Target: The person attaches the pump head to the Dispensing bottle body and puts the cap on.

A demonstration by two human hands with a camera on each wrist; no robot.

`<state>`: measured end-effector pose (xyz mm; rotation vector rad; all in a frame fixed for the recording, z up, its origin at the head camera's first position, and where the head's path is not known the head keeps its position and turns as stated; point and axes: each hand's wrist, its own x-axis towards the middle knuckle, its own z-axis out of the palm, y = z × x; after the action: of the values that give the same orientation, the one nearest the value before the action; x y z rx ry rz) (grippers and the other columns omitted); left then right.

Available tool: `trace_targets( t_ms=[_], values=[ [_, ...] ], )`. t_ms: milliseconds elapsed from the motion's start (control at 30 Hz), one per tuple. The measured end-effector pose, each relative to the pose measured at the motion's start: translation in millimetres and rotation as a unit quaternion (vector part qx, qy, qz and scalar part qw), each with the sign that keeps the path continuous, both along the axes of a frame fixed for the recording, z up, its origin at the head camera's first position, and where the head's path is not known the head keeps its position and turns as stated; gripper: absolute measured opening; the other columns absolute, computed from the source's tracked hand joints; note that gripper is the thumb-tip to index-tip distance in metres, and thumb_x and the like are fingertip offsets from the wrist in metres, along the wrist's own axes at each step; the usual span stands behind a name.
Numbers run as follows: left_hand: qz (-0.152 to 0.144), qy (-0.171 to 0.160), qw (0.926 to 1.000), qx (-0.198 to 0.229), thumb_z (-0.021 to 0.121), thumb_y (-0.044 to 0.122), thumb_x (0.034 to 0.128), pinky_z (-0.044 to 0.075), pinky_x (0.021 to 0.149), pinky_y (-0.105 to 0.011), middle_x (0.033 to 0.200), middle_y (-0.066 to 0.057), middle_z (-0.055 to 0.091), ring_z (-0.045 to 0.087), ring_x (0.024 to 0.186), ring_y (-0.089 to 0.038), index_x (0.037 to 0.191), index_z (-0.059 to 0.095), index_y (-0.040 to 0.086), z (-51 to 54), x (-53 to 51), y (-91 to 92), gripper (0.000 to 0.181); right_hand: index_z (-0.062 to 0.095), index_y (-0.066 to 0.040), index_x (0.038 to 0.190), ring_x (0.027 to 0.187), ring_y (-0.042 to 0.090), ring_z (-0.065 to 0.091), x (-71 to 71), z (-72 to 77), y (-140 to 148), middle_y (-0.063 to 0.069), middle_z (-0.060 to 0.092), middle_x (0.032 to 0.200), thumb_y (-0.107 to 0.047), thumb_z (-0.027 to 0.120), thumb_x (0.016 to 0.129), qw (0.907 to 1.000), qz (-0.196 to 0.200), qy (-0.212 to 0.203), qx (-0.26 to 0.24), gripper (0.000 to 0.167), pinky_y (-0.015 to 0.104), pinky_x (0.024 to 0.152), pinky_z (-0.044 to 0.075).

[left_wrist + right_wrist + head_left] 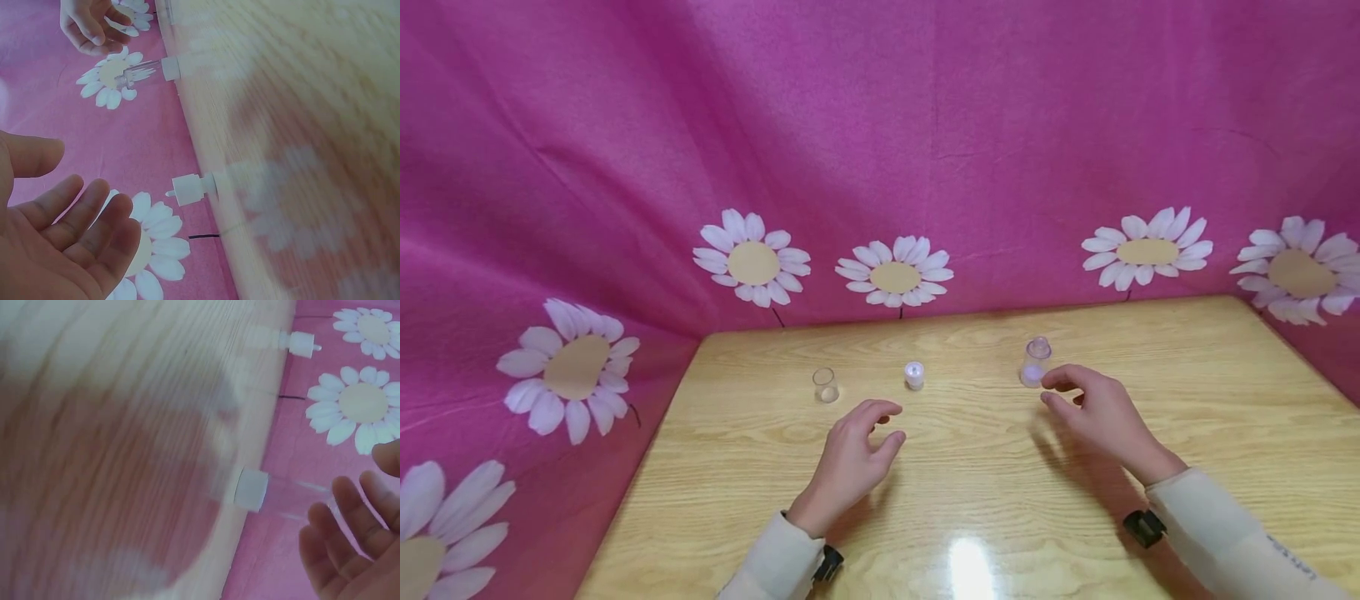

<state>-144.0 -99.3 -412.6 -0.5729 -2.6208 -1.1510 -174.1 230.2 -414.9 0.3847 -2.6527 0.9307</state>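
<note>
My right hand (1101, 412) reaches beside a clear cylindrical bottle (1036, 362) with a white end on the table. Its fingers are loosely bent; in the right wrist view they overlap the bottle (290, 497), and whether they touch it I cannot tell. To the left a small white nozzle cap (913, 375) stands upright; in the left wrist view the cap (189, 189) shows a thin tip. Farther left is a clear, cup-like cover (825, 386). My left hand (853, 454) hovers in front of the cap and cover, fingers relaxed, holding nothing.
A light wood-grain table (970, 467) lies under everything, with a bright glare spot near its front. Behind and at the sides hangs a pink cloth (1000, 150) printed with white daisies, meeting the table's back edge.
</note>
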Motion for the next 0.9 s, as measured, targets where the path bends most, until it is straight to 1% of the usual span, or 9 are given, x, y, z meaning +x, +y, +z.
trace_targets(
  t_ms=[167,333,467,633,800,900],
  values=[
    [-0.002,-0.007,0.9999,-0.008,0.068,0.012,0.0907,0.055,0.089,-0.039,0.117,-0.004,0.070,0.066,0.106,-0.021,0.116,0.068,0.009,-0.6,-0.6,0.7,0.026,0.069,-0.004,0.102,0.095,0.033,0.068,-6.1,1.5,11,0.013,0.074,0.097,-0.015,0.069,0.090,0.9987,-0.030,-0.039,0.010,0.016,0.042,0.076,0.054],
    [-0.005,-0.011,0.9999,-0.008,0.069,0.013,0.0908,0.055,0.089,-0.040,0.118,-0.004,0.070,0.066,0.106,-0.021,0.117,0.068,0.010,0.3,0.2,0.7,0.026,0.065,0.000,0.110,0.094,0.034,0.069,-12.0,1.7,20,0.018,0.073,0.102,-0.021,0.068,0.091,0.9951,-0.049,-0.085,0.017,0.028,0.042,0.079,0.052],
    [-0.002,-0.009,0.9999,-0.010,0.069,0.013,0.0904,0.055,0.088,-0.039,0.118,-0.004,0.070,0.066,0.106,-0.021,0.117,0.068,0.010,0.7,1.0,0.0,0.026,0.061,0.003,0.116,0.093,0.034,0.071,-15.7,0.0,23,0.021,0.072,0.103,-0.023,0.068,0.091,0.9932,-0.048,-0.105,0.013,0.036,0.043,0.080,0.053],
    [-0.001,-0.009,0.9999,-0.015,0.069,0.014,0.0908,0.055,0.089,-0.040,0.119,-0.004,0.070,0.066,0.107,-0.021,0.117,0.068,0.010,0.4,1.2,-1.2,0.027,0.059,0.004,0.118,0.094,0.036,0.070,-18.6,1.0,21,0.022,0.071,0.105,-0.022,0.069,0.091,0.9928,-0.046,-0.110,0.008,0.039,0.045,0.082,0.054],
    [-0.001,-0.007,0.9998,-0.020,0.069,0.014,0.0906,0.054,0.091,-0.042,0.118,-0.005,0.070,0.065,0.107,-0.022,0.117,0.068,0.009,0.7,0.3,0.5,0.027,0.050,0.008,0.130,0.104,0.042,0.066,-22.7,2.4,21,0.028,0.064,0.119,-0.024,0.067,0.092,0.9901,-0.039,-0.135,0.001,0.052,0.052,0.087,0.054],
    [-0.003,-0.009,0.9996,-0.026,0.069,0.014,0.0905,0.053,0.091,-0.042,0.118,-0.005,0.070,0.065,0.107,-0.022,0.116,0.068,0.009,0.1,-0.2,3.2,0.027,0.044,0.010,0.136,0.108,0.045,0.063,-26.6,0.9,21,0.032,0.059,0.125,-0.024,0.067,0.092,0.9887,-0.031,-0.147,-0.003,0.060,0.054,0.090,0.053]
  ],
)
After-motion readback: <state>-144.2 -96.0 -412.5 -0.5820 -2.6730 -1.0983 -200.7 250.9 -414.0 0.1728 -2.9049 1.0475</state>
